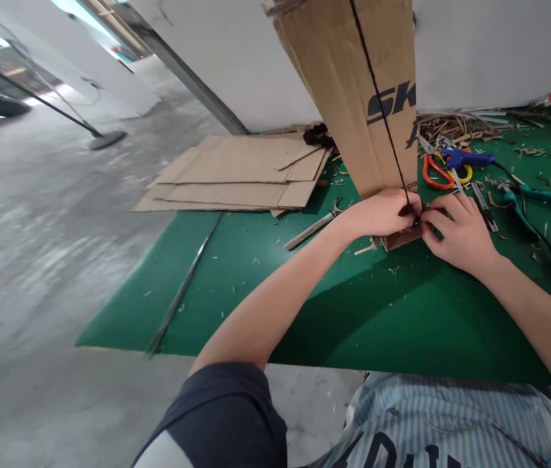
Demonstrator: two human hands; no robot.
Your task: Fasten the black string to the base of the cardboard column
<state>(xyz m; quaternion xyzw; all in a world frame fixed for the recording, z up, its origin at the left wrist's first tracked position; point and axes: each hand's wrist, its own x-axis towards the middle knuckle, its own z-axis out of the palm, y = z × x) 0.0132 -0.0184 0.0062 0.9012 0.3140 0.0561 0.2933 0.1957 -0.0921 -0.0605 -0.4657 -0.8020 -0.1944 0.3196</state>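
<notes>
Closest to the camera, a striped jersey (451, 416) with dark lettering covered the person's chest, and a dark short sleeve (221, 409) ended on the upper arm. Both forearms reached forward over a green-topped desk (353, 325). The left hand (377, 214) and the right hand (460, 234) met at the lower end of a tall cardboard panel (353, 97), which stood nearly upright with dark printed letters on its face. Each grip was closed, the fingers of both hands pinched together on a black cord (382, 110) that ran down the panel, right where it reached a small brown cardboard piece (399, 240) at the panel's foot.

Just left of the left hand lay a pale wooden strip (311, 231), with scraps dotted around it. Right of the right hand sat a utility knife (484, 207), teal-handled pliers (543, 201), orange-and-yellow-handled scissors (438, 172) and a blue hot glue gun (465, 157). Behind them was a heap of cardboard shreds (455, 130). Left of the panel, a stack of flat cardboard sheets (236, 175) lay on the desk, a black bundle (319, 135) at its far corner. A long metal rod (182, 292) lay near the desk's left edge, and a concrete floor (60, 227) stretched beyond.
</notes>
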